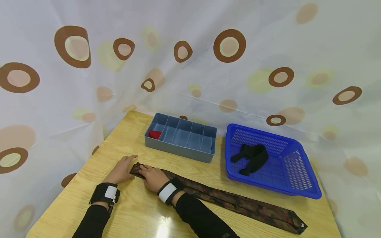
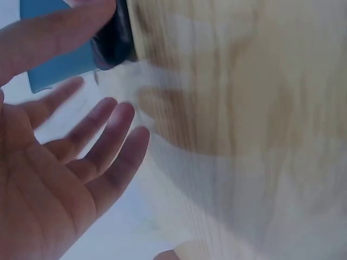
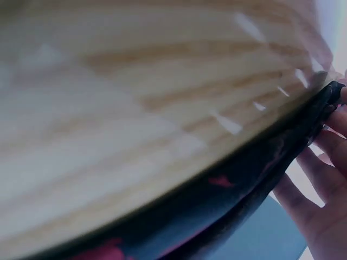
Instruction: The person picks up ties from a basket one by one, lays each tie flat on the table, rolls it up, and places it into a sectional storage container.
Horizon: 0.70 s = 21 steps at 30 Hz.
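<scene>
A long dark necktie (image 1: 226,200) with a red-brown pattern lies diagonally across the wooden table (image 1: 137,211), its wide tip at the near right. Both hands are at its narrow end on the left. My left hand (image 1: 123,168) lies flat with straight fingers, touching that end from the left; in the left wrist view its fingers (image 2: 103,141) are spread and hold nothing. My right hand (image 1: 150,175) rests on top of the tie. In the right wrist view the tie (image 3: 217,200) runs along the table, with the fingers (image 3: 320,179) fairly straight at its edge.
A grey divided organiser tray (image 1: 181,150) stands behind the hands, with a red item (image 1: 154,134) in its leftmost compartment. To the right, a blue plastic basket (image 1: 294,175) holds a black piece of cloth (image 1: 253,157). A spotted white curtain surrounds the table.
</scene>
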{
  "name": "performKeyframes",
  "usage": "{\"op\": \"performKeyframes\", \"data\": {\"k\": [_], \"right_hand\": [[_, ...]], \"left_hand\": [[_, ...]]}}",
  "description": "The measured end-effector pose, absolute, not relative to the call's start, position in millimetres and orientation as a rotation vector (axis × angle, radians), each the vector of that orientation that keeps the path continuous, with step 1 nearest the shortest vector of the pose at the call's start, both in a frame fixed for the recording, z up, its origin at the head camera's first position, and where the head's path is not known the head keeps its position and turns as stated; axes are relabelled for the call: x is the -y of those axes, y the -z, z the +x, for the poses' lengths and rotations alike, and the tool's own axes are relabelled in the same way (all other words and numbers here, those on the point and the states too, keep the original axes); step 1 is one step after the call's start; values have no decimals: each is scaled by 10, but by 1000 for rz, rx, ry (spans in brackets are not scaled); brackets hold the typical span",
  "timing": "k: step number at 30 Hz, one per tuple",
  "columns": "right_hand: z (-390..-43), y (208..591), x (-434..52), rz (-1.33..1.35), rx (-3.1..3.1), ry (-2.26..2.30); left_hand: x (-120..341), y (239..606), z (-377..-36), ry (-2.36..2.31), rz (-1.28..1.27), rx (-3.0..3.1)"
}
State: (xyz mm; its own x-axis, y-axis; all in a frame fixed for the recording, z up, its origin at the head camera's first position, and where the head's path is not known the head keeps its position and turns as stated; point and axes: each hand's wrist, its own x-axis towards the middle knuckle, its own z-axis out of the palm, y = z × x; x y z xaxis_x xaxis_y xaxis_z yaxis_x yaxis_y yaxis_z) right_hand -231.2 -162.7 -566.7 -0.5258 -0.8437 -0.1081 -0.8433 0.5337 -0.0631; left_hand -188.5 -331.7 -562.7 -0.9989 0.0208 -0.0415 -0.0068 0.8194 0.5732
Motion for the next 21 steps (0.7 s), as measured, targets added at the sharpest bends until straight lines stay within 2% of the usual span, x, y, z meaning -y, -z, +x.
{"op": "performKeyframes", "data": {"k": [5,11,21], "right_hand": [[-2332,5654,1603,-1464,-2615,82],[-2312,5607,1568,-1487,-2611,168],[-2310,5667,1520,-1570,-2619,21]], "left_hand": [[3374,5601,-1977,-849,109,-2947],[3396,5538,-2032,-808,50,-2926],[3354,5585,-1983,-936,-23,-2840]]}}
